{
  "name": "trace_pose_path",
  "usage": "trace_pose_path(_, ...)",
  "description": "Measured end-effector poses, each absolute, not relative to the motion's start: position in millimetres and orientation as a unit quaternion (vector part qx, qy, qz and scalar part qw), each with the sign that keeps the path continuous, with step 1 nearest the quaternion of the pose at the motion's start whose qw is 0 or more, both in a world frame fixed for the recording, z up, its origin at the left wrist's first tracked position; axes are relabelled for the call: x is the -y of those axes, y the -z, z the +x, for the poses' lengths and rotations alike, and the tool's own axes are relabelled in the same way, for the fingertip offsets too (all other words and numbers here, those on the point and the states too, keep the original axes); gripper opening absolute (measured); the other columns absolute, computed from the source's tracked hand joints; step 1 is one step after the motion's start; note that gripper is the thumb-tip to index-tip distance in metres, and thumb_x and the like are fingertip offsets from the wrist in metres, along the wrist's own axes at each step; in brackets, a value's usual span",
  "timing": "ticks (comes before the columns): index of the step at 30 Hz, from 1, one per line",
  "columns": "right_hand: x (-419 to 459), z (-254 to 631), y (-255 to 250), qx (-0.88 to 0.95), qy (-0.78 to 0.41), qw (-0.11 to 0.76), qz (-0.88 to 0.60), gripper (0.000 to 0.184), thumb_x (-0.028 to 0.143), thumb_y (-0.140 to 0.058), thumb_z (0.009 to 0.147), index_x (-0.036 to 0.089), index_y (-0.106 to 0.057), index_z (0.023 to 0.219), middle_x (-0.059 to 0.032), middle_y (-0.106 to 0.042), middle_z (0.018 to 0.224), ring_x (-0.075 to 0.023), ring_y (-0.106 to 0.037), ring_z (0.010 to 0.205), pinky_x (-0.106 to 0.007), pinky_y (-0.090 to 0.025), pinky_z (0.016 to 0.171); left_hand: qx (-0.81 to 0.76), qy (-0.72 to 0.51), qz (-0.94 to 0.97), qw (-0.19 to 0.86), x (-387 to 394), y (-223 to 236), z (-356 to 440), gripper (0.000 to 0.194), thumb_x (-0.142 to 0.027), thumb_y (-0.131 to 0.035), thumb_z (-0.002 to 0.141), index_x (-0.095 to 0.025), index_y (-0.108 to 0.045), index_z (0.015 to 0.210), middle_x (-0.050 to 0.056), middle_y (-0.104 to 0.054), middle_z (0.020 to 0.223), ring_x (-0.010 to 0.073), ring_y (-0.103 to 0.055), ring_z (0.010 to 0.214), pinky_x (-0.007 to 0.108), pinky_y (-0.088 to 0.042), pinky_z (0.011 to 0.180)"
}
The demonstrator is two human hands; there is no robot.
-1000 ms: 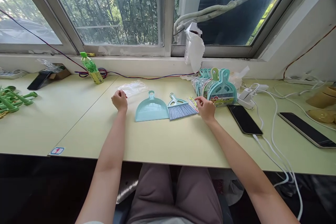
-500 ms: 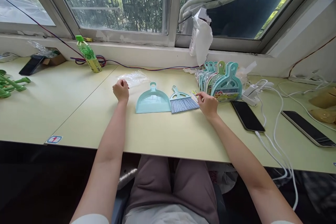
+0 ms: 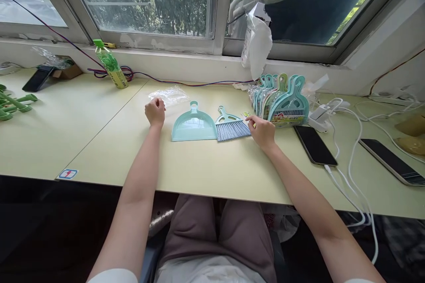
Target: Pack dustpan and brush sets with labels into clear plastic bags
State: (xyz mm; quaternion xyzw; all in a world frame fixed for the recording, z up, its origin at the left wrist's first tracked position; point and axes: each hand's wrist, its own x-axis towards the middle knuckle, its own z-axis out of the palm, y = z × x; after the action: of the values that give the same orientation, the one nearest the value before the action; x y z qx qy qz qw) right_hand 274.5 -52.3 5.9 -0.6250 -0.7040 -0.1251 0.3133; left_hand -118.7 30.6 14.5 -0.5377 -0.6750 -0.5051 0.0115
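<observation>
A light blue dustpan [image 3: 193,124] lies flat on the pale green table [image 3: 212,163], with a small blue brush [image 3: 230,125] right beside it. My left hand [image 3: 155,111] rests curled on the table left of the dustpan, beside a clear plastic bag [image 3: 168,94]; whether it holds the bag's edge is unclear. My right hand [image 3: 262,131] sits just right of the brush bristles, fingers pinched on a small printed card [image 3: 246,116]. Behind it stands a row of packaged dustpan sets [image 3: 280,101].
A green bottle [image 3: 110,64] and cables lie along the window sill. Two phones [image 3: 314,144] [image 3: 392,161] with white charging cables lie at the right. Green plastic parts [image 3: 13,104] sit at the far left. A white bag [image 3: 257,40] hangs from the window.
The view has shifted a little downward and nearer. Both hands stay in nearly the same places beside the dustpan and brush.
</observation>
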Motion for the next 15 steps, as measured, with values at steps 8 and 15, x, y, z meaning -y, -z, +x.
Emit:
trace_pose_path(8,63.0,264.5,-10.6,0.718,0.157,0.329,-0.593,0.036,0.024,-0.035,0.093,0.018,-0.07,0.1,-0.006,-0.067,0.071,-0.0172,-0.057,0.065,-0.027,-0.033,0.071,0.654,0.437,-0.615,-0.057,-30.9,-15.6,-114.1,0.035,-0.046,-0.051,0.083,-0.021,-0.056,0.06,0.001,-0.063,0.057,0.0155,-0.055,0.056,0.027,-0.035,0.056)
trace_pose_path(15,45.6,219.6,-11.3,0.742,0.135,0.248,-0.608,0.036,0.034,-0.034,0.097,0.018,-0.059,0.118,-0.0112,-0.068,0.099,-0.0239,-0.055,0.096,-0.039,-0.024,0.099,0.608,0.309,-0.698,-0.219,-31.2,-14.2,-105.7,0.029,-0.046,-0.074,0.059,-0.022,-0.058,0.055,0.0,-0.059,0.057,0.0147,-0.051,0.053,0.026,-0.03,0.049)
